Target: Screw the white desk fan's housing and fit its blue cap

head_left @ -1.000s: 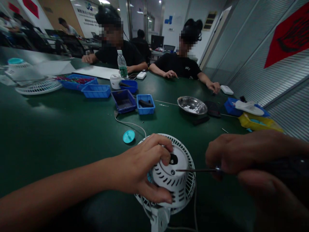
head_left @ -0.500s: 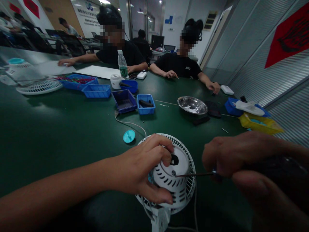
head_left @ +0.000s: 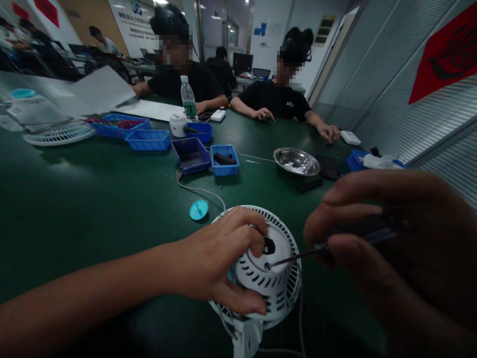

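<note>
Remotely, I judge the round white plastic fan (head_left: pixel 274 293), grille-down on the green table (head_left: pixel 104 199), light but stiff, best steadied where my left hand (head_left: pixel 223 258) wraps its vented housing (head_left: pixel 266 281), my right hand (head_left: pixel 421 211) gripping a dark-handled screwdriver (head_left: pixel 361 232).

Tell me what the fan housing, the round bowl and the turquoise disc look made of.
Fan housing: probably matte white plastic, judging by its moulded-looking slots. Round bowl: likely polished steel or another shiny metal, given its mirror-like highlights. Turquoise disc: apparently smooth plastic, from its even colour and moulded-looking centre.
</note>
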`<state>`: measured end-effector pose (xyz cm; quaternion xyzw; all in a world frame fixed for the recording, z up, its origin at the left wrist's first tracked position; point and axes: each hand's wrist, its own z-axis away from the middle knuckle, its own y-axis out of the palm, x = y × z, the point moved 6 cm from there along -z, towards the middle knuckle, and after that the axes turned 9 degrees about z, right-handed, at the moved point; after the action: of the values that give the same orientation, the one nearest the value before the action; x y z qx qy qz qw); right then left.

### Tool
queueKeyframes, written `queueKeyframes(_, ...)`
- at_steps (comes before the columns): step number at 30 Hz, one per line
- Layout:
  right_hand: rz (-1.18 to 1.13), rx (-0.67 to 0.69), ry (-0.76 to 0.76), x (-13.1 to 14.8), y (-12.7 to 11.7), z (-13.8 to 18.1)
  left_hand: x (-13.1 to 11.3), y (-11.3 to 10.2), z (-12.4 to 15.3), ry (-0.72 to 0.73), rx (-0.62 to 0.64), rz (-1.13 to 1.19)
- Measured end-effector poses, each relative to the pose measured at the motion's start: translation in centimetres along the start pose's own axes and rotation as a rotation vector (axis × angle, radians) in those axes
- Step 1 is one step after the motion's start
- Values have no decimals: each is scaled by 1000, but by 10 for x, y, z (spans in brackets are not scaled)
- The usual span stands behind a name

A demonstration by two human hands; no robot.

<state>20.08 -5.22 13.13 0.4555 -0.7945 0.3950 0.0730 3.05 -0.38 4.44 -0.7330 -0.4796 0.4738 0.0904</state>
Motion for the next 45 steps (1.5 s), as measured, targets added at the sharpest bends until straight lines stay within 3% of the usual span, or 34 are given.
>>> queueKeyframes(5,32,3,-152,6,4,-7,-2,3,-3,-27,14,-20)
queueKeyframes(14,107,-16,36,-1,4,0,-5,5,-1,-30,21,-24)
queueKeyframes(22,78,43,-41,0,5,-9,-7,6,-4,-41,31,-29)
queueKeyframes(32,111,68,27,3,2,-3,-7,5,-3,-35,24,-12)
queueKeyframes(36,84,41,-17,3,3,-5,-7,5,-4,-40,31,-36)
queueKeyframes(45,204,75,12,0,-1,1,-5,4,-3,-22,22,-18)
